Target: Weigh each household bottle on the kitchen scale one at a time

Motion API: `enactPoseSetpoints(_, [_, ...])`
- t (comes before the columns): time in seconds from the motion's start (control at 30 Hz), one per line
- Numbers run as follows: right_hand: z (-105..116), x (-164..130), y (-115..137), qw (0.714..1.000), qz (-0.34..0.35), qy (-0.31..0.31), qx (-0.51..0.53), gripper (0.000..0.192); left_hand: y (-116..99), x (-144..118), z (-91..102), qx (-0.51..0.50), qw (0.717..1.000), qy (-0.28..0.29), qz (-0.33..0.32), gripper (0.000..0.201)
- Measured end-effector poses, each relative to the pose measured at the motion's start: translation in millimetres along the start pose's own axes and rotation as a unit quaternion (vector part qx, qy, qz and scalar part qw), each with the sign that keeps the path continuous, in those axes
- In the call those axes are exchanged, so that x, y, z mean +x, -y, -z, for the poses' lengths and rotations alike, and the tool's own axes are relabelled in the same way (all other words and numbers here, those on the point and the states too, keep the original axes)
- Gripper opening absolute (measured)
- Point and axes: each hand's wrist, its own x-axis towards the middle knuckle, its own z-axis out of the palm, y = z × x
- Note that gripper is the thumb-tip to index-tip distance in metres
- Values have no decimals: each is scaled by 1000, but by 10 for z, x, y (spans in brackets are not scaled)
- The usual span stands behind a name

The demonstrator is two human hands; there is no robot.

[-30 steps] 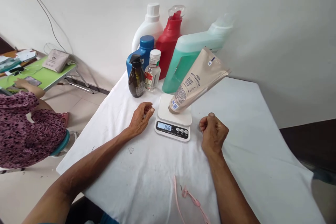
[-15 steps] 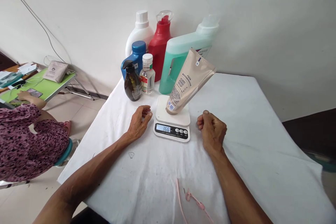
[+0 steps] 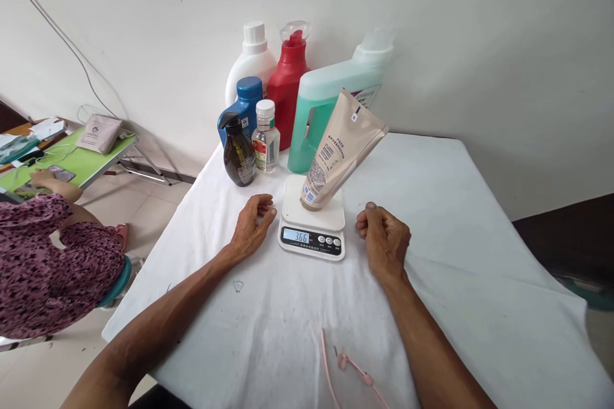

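A beige squeeze tube (image 3: 340,150) stands on its cap on the white kitchen scale (image 3: 311,241), leaning to the right. The scale's lit display (image 3: 296,236) reads 366. My left hand (image 3: 252,228) rests on the cloth just left of the scale, its fingers loosely curled, thumb apart, nothing held. To the right of the scale lies my right hand (image 3: 385,239), closed in a fist with nothing visible in it. Neither hand touches the tube or the scale.
Behind the scale stand a brown pump bottle (image 3: 238,156), a clear bottle (image 3: 266,144), a blue bottle (image 3: 249,96), a white jug (image 3: 252,67), a red bottle (image 3: 288,89) and a green jug (image 3: 304,131). A pink cord (image 3: 357,367) lies in front. A person (image 3: 62,249) sits at left.
The whole view has shifted very slightly. My hands, the tube and the scale keep their places, and the display still reads 366.
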Motion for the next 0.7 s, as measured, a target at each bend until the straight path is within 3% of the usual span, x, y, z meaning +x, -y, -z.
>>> enactPoseSetpoints(0.7, [17, -12, 30, 1000, 27, 4, -14, 62, -49, -6, 14, 10, 1000, 4, 9, 26])
